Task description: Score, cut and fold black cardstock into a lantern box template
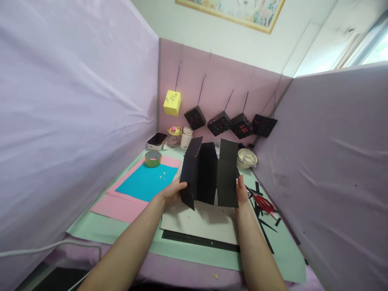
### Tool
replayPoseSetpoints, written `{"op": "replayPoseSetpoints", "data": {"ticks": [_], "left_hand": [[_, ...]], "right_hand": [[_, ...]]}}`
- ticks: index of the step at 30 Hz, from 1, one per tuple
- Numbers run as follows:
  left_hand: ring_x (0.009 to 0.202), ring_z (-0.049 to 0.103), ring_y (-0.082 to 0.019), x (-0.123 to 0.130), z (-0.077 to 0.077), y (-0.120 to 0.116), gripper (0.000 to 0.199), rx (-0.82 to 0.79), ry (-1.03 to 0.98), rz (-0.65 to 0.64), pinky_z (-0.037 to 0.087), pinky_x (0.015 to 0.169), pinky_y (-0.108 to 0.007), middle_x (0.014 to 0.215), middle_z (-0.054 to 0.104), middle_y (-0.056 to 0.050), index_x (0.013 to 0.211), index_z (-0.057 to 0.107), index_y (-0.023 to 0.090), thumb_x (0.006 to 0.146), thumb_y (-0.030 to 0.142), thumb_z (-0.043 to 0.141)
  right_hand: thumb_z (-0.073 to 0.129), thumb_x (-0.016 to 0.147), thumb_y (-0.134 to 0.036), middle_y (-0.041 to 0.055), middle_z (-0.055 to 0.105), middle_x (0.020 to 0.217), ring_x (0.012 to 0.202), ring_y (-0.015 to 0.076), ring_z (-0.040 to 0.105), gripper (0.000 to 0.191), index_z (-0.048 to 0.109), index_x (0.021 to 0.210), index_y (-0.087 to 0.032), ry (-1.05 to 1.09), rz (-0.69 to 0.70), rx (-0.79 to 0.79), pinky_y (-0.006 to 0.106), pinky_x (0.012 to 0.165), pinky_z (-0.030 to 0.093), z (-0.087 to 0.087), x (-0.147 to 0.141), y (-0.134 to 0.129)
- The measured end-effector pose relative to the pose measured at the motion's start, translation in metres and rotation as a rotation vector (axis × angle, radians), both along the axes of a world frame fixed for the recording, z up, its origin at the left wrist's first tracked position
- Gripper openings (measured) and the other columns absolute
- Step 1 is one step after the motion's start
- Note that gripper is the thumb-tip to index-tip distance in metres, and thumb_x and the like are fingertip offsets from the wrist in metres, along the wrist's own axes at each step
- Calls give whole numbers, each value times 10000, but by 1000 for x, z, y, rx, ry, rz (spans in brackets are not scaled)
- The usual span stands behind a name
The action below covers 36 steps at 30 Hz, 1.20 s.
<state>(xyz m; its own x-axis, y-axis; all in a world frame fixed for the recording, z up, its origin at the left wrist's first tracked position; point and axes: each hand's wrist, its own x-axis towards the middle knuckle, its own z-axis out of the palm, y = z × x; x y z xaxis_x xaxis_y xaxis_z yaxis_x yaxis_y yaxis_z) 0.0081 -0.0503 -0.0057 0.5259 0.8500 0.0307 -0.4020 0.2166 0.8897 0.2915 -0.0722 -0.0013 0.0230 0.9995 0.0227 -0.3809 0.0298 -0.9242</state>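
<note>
Between my two hands is a piece of black cardboard (207, 171), folded along creases into a partly formed box with flaps standing out at its ends. My left hand (173, 190) grips its left panel, thumb on the near face and the other fingers hidden behind. On the opposite edge, my right hand (241, 192) holds the right panel, its fingers mostly behind the card. The card is raised above a pale board (197, 222) on the table. A long black strip (200, 240) lies along the board's near edge.
Red-handled scissors (264, 203) lie among black offcuts at the right. Blue paper (145, 182), pink sheets (121, 208) and a tape roll (153, 159) are at the left. Behind stand a phone (157, 139), bottles and a bowl (247, 158). Several decorated boxes, one yellow (172, 103), hang beyond.
</note>
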Motion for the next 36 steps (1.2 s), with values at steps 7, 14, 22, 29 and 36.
{"op": "replayPoseSetpoints", "data": {"ticks": [7, 14, 22, 29, 36], "left_hand": [[1183, 561, -374, 12, 1, -2, 919, 85, 17, 64, 494, 945, -466, 1291, 609, -104, 1407, 417, 276, 601, 420, 835], [1319, 429, -320, 23, 3, -4, 941, 350, 196, 297, 366, 1094, -443, 1436, 462, -85, 1496, 257, 300, 714, 379, 776], [1278, 454, -319, 27, 3, -5, 1040, 478, 321, 341, 385, 1065, -461, 1423, 430, -115, 1524, 131, 276, 714, 385, 774], [1356, 359, -325, 29, -8, -3, 1114, 563, 319, 275, 350, 1094, -474, 1511, 314, -109, 1528, 74, 294, 690, 408, 798], [1410, 249, -347, 27, -7, -5, 1231, 755, 434, 392, 239, 1137, -516, 1533, 245, -137, 1530, 32, 289, 615, 361, 851]], "right_hand": [[171, 723, -909, 123, 690, 1136, 1207, 321, 553, 921, 670, 1085, -225, 58, -39, 71, 488, 987, 435, 13, -12, -9], [608, 748, -674, 34, 670, 1222, 1232, 257, 550, 521, 671, 1082, -278, 104, 83, 34, 433, 1079, 395, 15, -40, -8], [663, 795, -545, -5, 588, 1340, 1313, 232, 468, 504, 606, 1242, -319, 43, 83, 229, 418, 1103, 371, 6, -59, -2], [695, 800, -459, 14, 527, 1404, 1301, 229, 477, 610, 490, 1363, -342, -33, 50, 356, 428, 1106, 363, -1, -58, 4], [802, 668, -489, 63, 558, 1365, 1337, 271, 430, 712, 545, 1302, -289, -87, 123, 391, 468, 1117, 322, -2, -50, 1]]}}
